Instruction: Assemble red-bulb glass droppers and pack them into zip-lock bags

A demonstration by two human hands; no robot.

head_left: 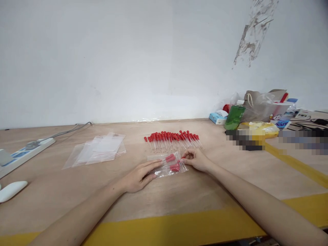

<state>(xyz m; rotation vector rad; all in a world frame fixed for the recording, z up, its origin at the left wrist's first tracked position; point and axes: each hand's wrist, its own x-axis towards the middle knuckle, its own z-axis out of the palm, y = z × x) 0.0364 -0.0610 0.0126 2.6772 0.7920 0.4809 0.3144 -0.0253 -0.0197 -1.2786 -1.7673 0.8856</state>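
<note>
A clear plastic bag (164,172) lies on the table between my hands, with several red-bulbed droppers (175,167) inside it. My left hand (140,175) rests over the bag's left end, fingers stretched out and lying flat, covering part of it. At the bag's right end, my right hand (193,159) is closed in a pinch. A bit of red shows at its fingertips, apparently the bulb of another dropper; the rest of that one is hard to make out. Just behind the bag, many loose droppers (167,137) lie in a row, red bulbs pointing away from me.
Flat clear bags (102,148) overlap at the left. Beyond them are a white power strip (38,148) with a grey cable and a white object (12,191). A tissue pack (217,118), a green bottle (234,115) and other clutter stand at right. Yellow tape (164,227) lines the front edge.
</note>
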